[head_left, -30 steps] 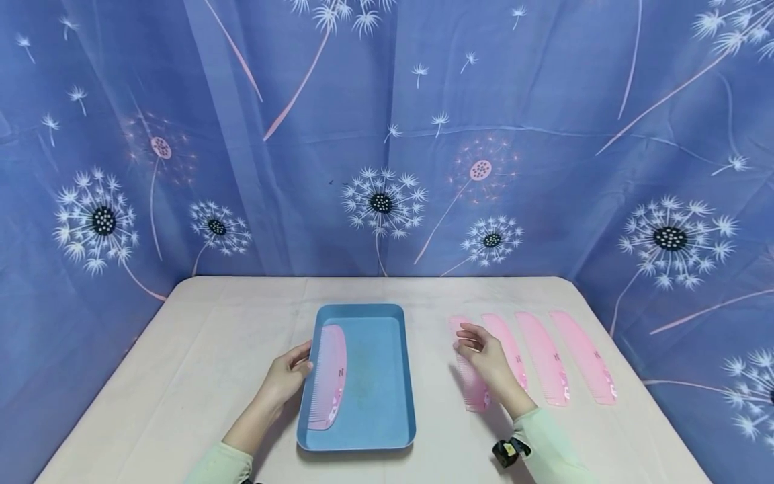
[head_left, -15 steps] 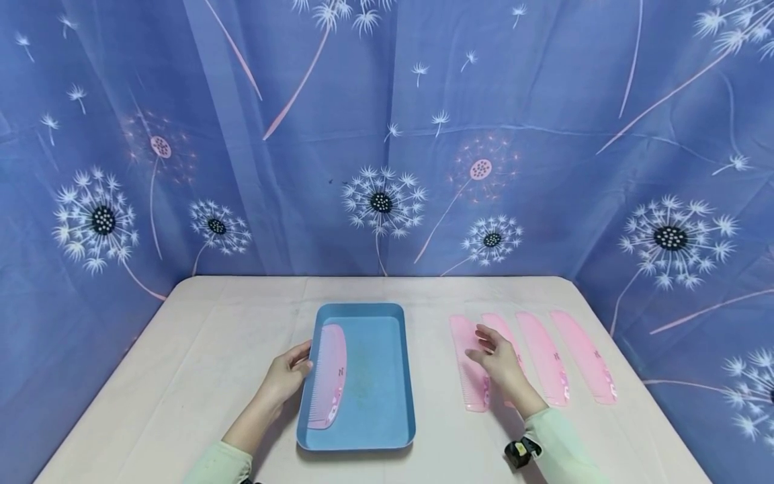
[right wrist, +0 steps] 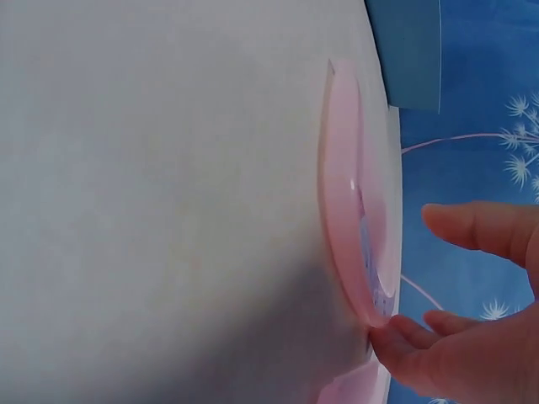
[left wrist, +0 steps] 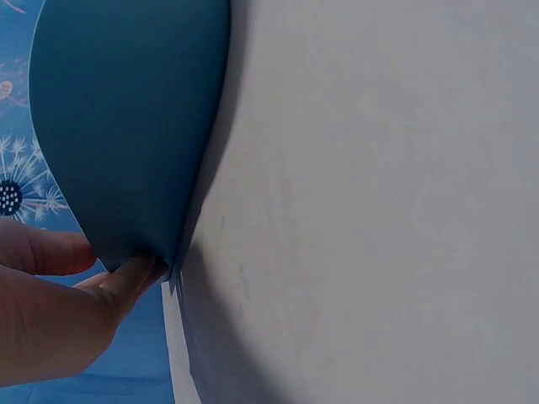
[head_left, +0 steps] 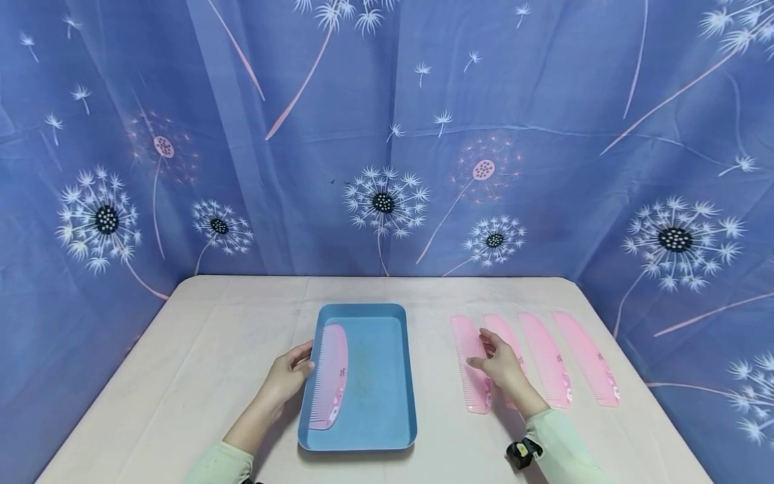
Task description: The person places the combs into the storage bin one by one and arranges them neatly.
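My left hand [head_left: 287, 375] grips the left wall of a blue tray [head_left: 381, 430], thumb at the rim and fingers on the outer side. Inside the tray, along its left side, lies a pink comb [head_left: 334, 376] with its teeth facing left. The left wrist view shows the tray's outer wall [left wrist: 126, 126] pinched at its end. My right hand [head_left: 506, 370] is over the leftmost pink comb [head_left: 465, 343] of the row at the right. Its thumb stands apart above this comb, while the fingertips [right wrist: 396, 337] are right at its curved back edge [right wrist: 341, 202].
Right of my hand, a second comb [head_left: 497, 326] lies partly hidden beneath it. Two further pink combs, a third [head_left: 544, 359] and a rightmost one [head_left: 585, 359], lie beside it on the pale tabletop [head_left: 199, 349]. A blue dandelion-print curtain [head_left: 302, 202] hangs behind the table.
My right hand has moved rightward from the middle of the leftmost comb to its right edge, its thumb and fingers spreading wider. The left hand, tray and combs stay in place.
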`<act>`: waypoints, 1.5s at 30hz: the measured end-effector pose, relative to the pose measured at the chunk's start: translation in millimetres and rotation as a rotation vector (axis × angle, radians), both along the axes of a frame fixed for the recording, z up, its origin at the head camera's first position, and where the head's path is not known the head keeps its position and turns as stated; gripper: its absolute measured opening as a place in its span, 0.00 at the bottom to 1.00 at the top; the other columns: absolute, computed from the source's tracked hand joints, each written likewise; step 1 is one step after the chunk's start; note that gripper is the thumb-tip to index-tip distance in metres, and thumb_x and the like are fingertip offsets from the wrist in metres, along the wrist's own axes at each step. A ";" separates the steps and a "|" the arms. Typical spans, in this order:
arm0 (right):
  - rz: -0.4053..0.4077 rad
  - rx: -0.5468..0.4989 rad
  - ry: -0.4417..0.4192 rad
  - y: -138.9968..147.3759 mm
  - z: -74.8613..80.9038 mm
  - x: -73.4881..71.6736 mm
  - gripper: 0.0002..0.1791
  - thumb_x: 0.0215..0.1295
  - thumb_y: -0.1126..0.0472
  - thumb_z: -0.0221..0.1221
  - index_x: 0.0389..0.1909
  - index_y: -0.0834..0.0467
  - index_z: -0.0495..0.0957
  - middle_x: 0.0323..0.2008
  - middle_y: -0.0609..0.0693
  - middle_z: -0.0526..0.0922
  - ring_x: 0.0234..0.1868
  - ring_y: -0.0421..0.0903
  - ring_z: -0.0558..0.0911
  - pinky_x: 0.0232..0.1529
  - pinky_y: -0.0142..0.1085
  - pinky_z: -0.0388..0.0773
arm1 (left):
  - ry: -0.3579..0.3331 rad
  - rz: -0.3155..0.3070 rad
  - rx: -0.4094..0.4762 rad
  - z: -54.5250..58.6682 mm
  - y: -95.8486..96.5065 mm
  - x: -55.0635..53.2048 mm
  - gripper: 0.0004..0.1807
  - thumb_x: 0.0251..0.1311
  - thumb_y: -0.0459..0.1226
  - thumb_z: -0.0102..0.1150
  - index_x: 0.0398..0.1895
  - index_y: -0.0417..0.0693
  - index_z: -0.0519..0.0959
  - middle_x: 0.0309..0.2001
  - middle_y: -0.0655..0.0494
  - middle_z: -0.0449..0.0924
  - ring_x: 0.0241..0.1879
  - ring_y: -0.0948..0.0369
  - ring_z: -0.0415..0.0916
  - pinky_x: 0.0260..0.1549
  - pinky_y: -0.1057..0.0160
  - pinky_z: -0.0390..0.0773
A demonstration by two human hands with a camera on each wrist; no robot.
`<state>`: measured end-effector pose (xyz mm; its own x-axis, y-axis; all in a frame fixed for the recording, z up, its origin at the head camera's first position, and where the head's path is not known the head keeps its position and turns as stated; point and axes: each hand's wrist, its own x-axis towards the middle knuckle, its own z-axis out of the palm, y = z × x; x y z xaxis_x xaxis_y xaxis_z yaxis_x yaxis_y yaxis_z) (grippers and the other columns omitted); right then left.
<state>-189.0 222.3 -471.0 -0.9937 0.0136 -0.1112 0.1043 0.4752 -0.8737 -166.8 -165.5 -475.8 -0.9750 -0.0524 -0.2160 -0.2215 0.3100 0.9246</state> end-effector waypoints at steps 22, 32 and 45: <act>-0.017 0.182 -0.051 -6.3 -1.0 -2.4 0.52 0.42 0.76 0.67 0.70 0.71 0.50 0.64 0.74 0.60 0.63 0.71 0.63 0.65 0.59 0.62 | -0.019 0.009 -0.007 -1.8 1.7 0.0 0.26 0.66 0.29 0.46 0.69 0.39 0.64 0.67 0.36 0.64 0.67 0.39 0.59 0.63 0.44 0.66; -0.061 0.216 -0.045 -7.9 -2.2 -7.9 0.53 0.39 0.75 0.69 0.70 0.69 0.53 0.61 0.73 0.63 0.60 0.69 0.67 0.63 0.59 0.66 | -0.016 0.008 -0.009 -1.1 1.0 -2.0 0.27 0.66 0.29 0.46 0.69 0.38 0.63 0.67 0.36 0.63 0.67 0.39 0.59 0.62 0.45 0.67; -0.073 0.207 -0.082 -7.0 -1.9 -7.6 0.52 0.40 0.72 0.68 0.70 0.68 0.54 0.56 0.75 0.68 0.53 0.68 0.73 0.56 0.57 0.73 | -0.010 0.003 -0.006 -1.0 0.0 -1.0 0.26 0.66 0.29 0.46 0.69 0.37 0.63 0.67 0.35 0.63 0.67 0.39 0.59 0.63 0.45 0.66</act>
